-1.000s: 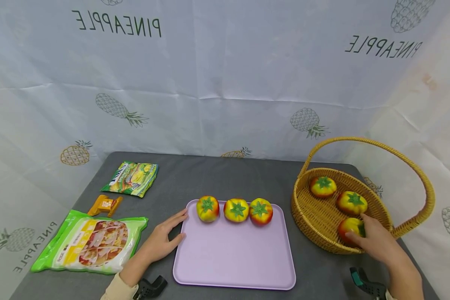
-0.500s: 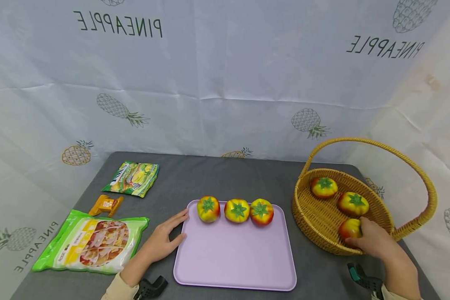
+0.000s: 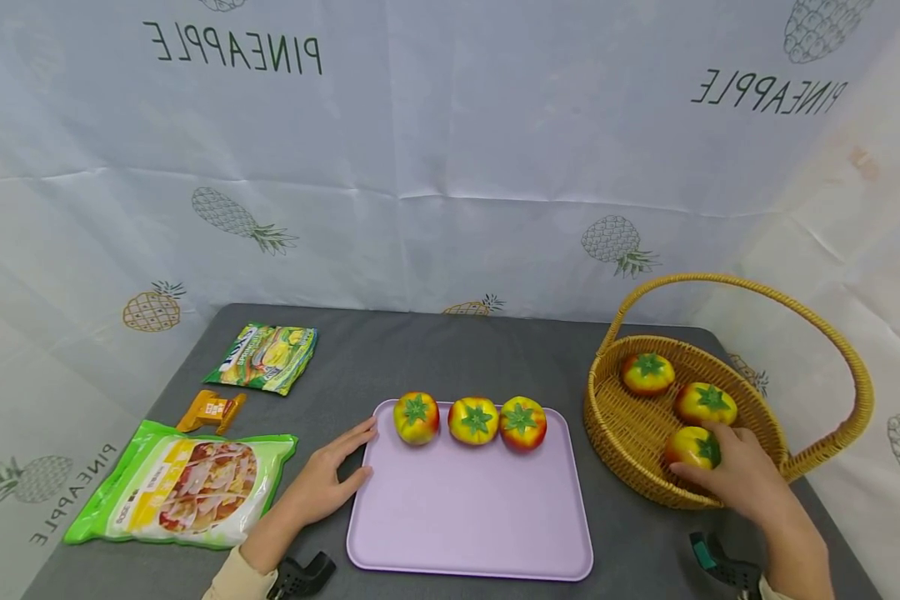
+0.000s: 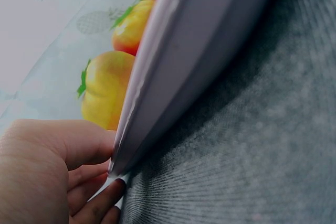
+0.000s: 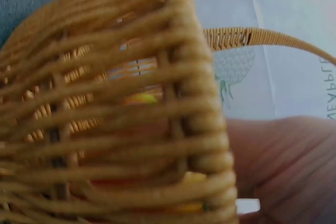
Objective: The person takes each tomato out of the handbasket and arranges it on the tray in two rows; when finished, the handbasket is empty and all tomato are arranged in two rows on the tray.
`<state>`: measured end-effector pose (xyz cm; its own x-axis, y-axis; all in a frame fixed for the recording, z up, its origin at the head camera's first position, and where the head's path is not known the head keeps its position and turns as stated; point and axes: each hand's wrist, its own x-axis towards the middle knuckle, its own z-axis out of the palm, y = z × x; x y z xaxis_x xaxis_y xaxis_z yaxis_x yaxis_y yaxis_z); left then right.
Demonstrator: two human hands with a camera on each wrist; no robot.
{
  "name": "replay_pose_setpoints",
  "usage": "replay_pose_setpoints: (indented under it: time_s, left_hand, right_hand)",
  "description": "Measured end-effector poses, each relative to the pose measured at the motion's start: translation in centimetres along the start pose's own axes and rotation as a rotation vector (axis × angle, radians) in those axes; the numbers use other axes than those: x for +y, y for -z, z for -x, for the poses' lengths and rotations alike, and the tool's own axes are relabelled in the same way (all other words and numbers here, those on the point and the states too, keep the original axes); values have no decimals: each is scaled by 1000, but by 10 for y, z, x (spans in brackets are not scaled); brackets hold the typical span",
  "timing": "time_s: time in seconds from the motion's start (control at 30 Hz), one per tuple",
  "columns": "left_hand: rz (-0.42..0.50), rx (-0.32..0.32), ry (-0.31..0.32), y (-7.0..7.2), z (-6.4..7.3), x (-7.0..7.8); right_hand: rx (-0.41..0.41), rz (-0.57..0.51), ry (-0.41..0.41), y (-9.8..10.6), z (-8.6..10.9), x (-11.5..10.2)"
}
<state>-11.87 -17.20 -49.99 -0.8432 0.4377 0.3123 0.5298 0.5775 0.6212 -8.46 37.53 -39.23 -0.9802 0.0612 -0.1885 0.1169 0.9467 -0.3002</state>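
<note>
Right hand point(image 3: 746, 475), lower right of the head view: thumb along the lower left of the fruit point(image 3: 686, 450), fingertips at its upper right, gap narrowed to the fruit's own width; it holds the fruit. Location: inside the basket point(image 3: 604, 446), toward the lower end of its floor. Whether the fruit touches that floor cannot be told (in the right wrist view the weave hides most of it).

Governing relation: the fruit lies directly between thumb and fingertips, to the left of the palm. Its form is nearly round, with no marked long axis; the leaf cap point(image 3: 708, 450) faces right, toward the fingers. The basket's left rim runs between the fruit and the tray point(image 3: 468, 517) at lower centre, so in my judgement any leftward path calls for a lift over that rim first. The right hand is the nearer one.

Left hand point(image 3: 322, 483): at the tray's left edge, thumb and fingertips touching it, fingers relaxed, well apart from the fruit
</note>
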Motion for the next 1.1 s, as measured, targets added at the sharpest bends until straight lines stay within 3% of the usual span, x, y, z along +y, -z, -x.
replay_pose_setpoints:
  time_s: [0.4, 0.63, 0.87, 1.1]
  left_hand:
    - [-11, -2, 1, 0, 0, 0]
    - [-5, 1, -6, 0, 0, 1]
    - [-11, -2, -6, 0, 0, 1]
    - [-14, -10, 6, 1, 0, 2]
  right_hand:
    - [279, -169, 111, -4, 4, -41]
    - [327, -245, 134, -4, 7, -70]
    - [395, -331, 265, -17, 12, -100]
    - [393, -356, 394, -42, 10, -127]
